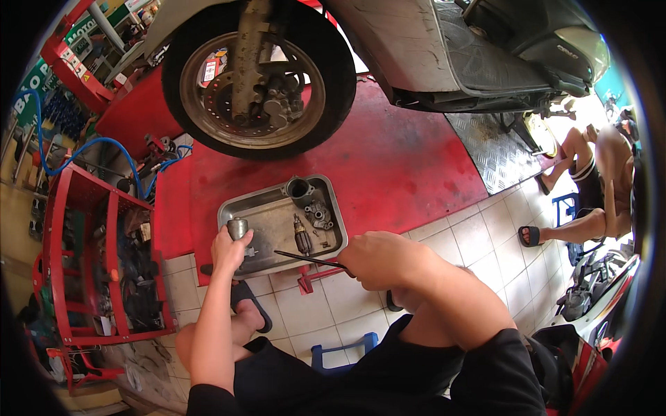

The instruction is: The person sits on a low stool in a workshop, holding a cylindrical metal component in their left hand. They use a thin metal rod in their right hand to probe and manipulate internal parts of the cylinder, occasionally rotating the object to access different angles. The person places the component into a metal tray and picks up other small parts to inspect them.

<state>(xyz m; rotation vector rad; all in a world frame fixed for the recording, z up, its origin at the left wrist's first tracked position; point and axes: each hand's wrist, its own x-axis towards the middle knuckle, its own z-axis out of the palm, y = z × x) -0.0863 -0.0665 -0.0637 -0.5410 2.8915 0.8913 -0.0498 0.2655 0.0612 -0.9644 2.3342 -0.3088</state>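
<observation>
My left hand [227, 249] is closed around a small silvery metal cylinder [238, 228] over the left side of a shallow metal tray [269, 216]. A small metal piece [250, 252] shows just beside its fingers. In my right hand [380, 258] is a long, thin dark tool [309, 259]; its narrow tip points left across the tray's near edge, and its exact kind is unclear. Inside the tray lie a motor armature [302, 237], a hollow metal housing [300, 191], a cast metal part [319, 215] and a few tiny pieces.
A motorcycle's front wheel [208, 139] stands beyond the tray on a red platform [402, 159]. To the left is a red tool rack [114, 260] with a blue air hose [111, 141] above. A blue stool [343, 351] sits near my legs. Another person [590, 180] sits at right.
</observation>
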